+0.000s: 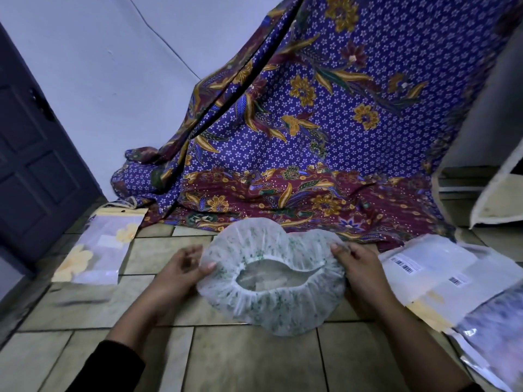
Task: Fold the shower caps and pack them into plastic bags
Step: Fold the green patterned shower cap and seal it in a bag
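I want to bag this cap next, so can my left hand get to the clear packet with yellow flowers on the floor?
Probably yes, once it lets go. The left hand grips the white green-speckled shower cap; the clear yellow-flowered packet lies flat to its left, nothing between them.

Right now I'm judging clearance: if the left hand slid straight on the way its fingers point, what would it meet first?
The left hand points right, already pinching the shower cap. Past it, probably the right hand on the opposite edge.

one shower cap point(271, 281), two hands, several plastic bags point(441, 275).
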